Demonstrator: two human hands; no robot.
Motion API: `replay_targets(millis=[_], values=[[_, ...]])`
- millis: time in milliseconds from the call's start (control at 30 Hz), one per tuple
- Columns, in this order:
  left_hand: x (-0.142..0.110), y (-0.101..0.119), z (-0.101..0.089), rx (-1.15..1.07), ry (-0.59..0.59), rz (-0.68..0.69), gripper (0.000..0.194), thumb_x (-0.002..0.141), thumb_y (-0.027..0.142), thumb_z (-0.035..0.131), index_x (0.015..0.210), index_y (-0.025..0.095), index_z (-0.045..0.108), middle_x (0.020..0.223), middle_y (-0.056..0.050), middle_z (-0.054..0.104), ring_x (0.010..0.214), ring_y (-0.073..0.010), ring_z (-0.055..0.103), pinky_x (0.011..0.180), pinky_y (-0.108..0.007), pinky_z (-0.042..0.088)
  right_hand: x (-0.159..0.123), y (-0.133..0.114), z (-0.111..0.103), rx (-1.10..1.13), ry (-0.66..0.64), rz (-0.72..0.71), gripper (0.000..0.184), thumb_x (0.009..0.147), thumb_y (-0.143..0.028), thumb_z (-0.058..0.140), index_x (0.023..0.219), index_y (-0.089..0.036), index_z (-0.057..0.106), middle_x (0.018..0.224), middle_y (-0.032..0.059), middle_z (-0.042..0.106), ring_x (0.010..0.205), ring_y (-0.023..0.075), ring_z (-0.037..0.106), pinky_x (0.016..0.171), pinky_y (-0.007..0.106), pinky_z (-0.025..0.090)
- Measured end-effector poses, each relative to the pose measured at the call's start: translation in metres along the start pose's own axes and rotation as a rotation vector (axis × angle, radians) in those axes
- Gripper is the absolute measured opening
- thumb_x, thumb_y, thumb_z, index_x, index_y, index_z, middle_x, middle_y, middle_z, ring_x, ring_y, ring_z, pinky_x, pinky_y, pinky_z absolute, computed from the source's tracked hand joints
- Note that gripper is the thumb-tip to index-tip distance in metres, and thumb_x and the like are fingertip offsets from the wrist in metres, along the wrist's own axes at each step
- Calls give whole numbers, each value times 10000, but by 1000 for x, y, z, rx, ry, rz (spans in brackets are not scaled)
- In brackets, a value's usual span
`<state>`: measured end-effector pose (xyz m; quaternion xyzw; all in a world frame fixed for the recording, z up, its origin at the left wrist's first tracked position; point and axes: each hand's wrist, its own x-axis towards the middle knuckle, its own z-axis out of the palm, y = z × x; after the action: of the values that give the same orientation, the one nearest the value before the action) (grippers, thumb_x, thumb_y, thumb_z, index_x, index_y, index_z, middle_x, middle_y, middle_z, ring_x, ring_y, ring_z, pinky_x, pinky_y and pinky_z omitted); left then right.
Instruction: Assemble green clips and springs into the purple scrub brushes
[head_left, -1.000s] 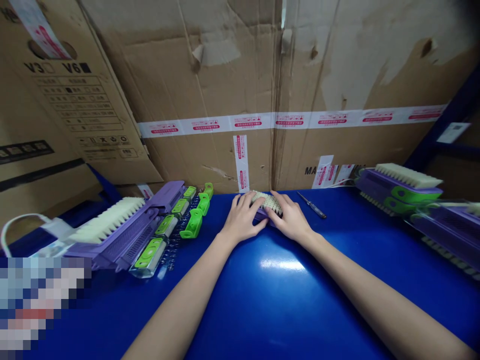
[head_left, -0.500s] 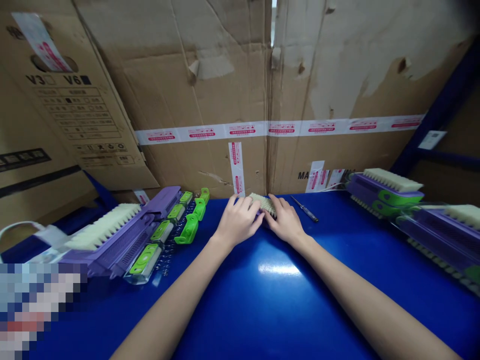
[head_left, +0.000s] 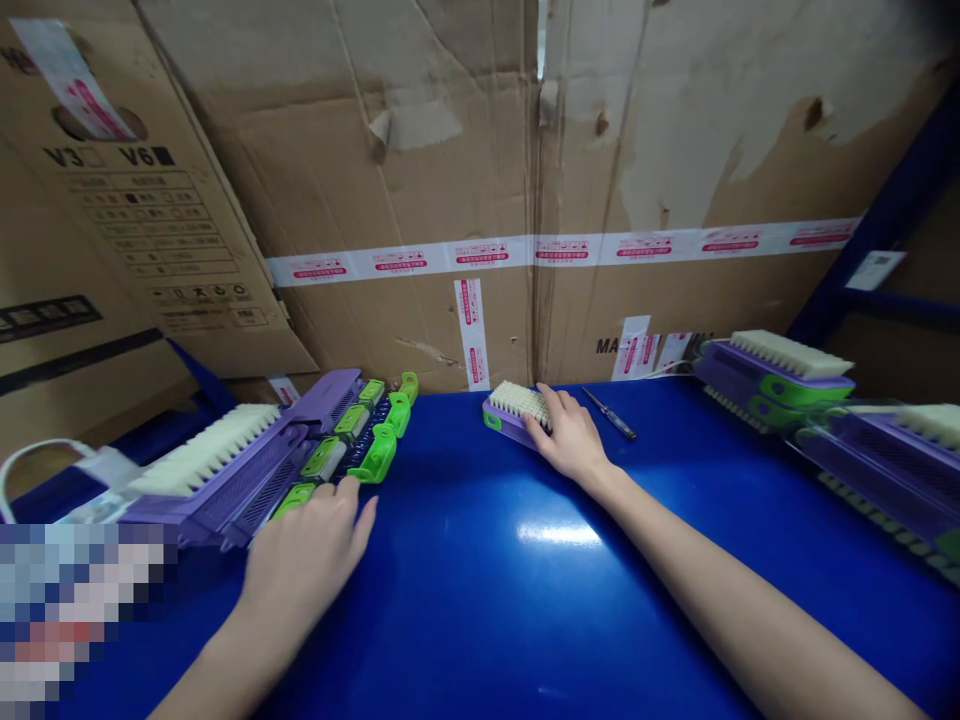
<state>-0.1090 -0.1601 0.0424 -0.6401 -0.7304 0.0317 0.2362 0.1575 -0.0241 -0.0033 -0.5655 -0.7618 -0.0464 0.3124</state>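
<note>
My right hand (head_left: 571, 436) grips the right end of a purple brush (head_left: 508, 426) on the blue table. Its cream bristles face up, and a green piece shows at its left end. My left hand (head_left: 307, 545) is over the near end of the left-hand row of clear parts with green tops (head_left: 324, 458). Its thumb stands apart from the fingers, whose tips are partly hidden. Bright green brackets (head_left: 377, 455) lie just beyond that hand, with small metal springs (head_left: 365, 440) between the two rows. A screwdriver (head_left: 611, 414) rests to the right of my right hand.
Purple brush bodies (head_left: 262, 490) and a cream bristle block (head_left: 214, 450) are stacked at the left, beside a white cable (head_left: 34, 445). More purple brushes (head_left: 780, 365) stand at the right. Taped cardboard (head_left: 405, 320) walls the back of the blue table (head_left: 480, 600).
My left hand has let go of the brush and moved left and nearer, over the row of green-topped parts. My right hand stays on the brush, which now shows more fully.
</note>
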Motion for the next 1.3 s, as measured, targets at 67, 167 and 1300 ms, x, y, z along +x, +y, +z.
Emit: replay_targets(millis=[67, 167, 1300], values=[[-7, -9, 6, 3, -54, -4, 323, 887, 343, 330, 851, 166, 598, 761, -105, 659, 642, -276, 649, 473, -298, 377, 0, 0, 0, -5, -1, 3, 553, 897, -447, 392, 1329, -105, 434, 1159, 167, 560, 1045, 297, 523, 879, 406, 411], [-10, -11, 10, -18, -166, 2, 330, 890, 297, 306, 898, 154, 603, 755, -115, 669, 658, -284, 655, 486, -310, 392, 0, 0, 0, -8, -5, 11, 545, 898, -441, 398, 1326, -106, 437, 1161, 162, 560, 1052, 289, 520, 882, 395, 406], [41, 30, -21, -105, 751, 175, 312, 886, 271, 468, 587, 185, 493, 619, -21, 508, 648, -154, 488, 533, -271, 276, -2, -8, -12, 13, 82, 334, 532, 933, -428, 273, 1339, -115, 419, 1182, 192, 532, 1023, 321, 539, 827, 435, 417]])
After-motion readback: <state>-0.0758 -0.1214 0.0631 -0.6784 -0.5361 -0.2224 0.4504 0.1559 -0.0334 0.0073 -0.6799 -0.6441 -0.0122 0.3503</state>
